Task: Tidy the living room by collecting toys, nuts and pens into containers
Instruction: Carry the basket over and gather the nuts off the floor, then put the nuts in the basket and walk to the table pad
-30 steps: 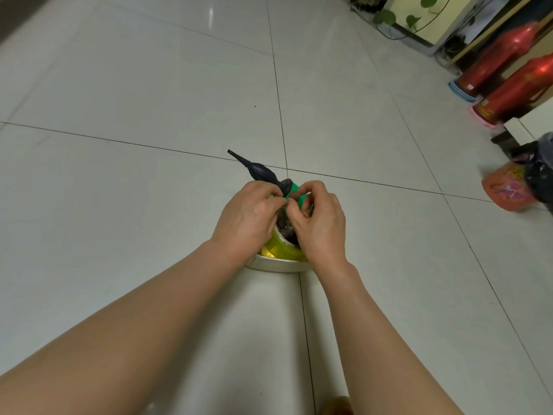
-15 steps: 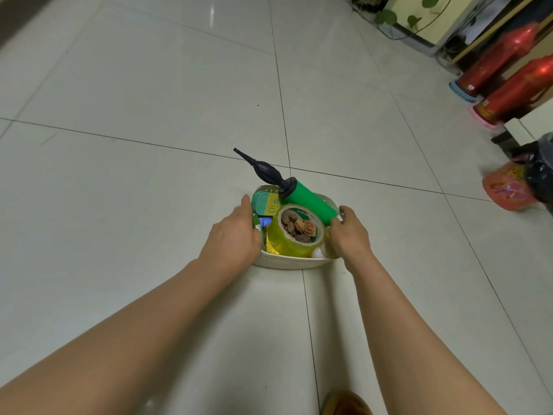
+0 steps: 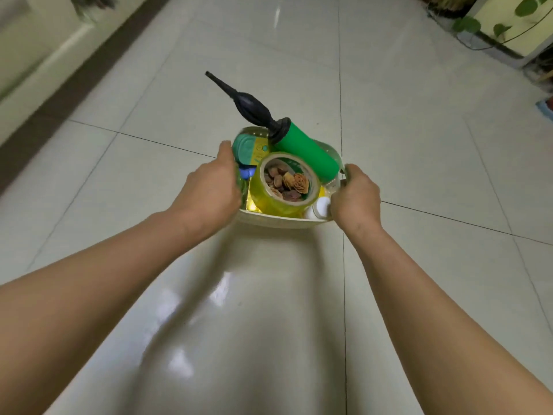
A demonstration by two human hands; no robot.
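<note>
A white plastic basket (image 3: 278,222) is held above the tiled floor. My left hand (image 3: 209,190) grips its left rim and my right hand (image 3: 354,197) grips its right rim. Inside sits a yellow tape roll (image 3: 284,202) with brown nuts (image 3: 288,182) piled in its core. A green hand pump (image 3: 302,149) with a black nozzle lies across the back and sticks out to the upper left. A teal box (image 3: 250,149) leans at the left, with a blue item (image 3: 247,172) below it. A white ball (image 3: 321,206) shows by my right hand.
Pale glossy floor tiles (image 3: 239,324) spread all around. A light wall with a dark skirting (image 3: 45,115) runs along the left. A cabinet with trailing green leaves (image 3: 493,22) stands at the far right, with a blue-edged item (image 3: 546,109) at the right edge.
My hands left the nuts in the tape roll, moved apart to the basket's rims, and the basket has risen nearer to the camera. The view has turned left.
</note>
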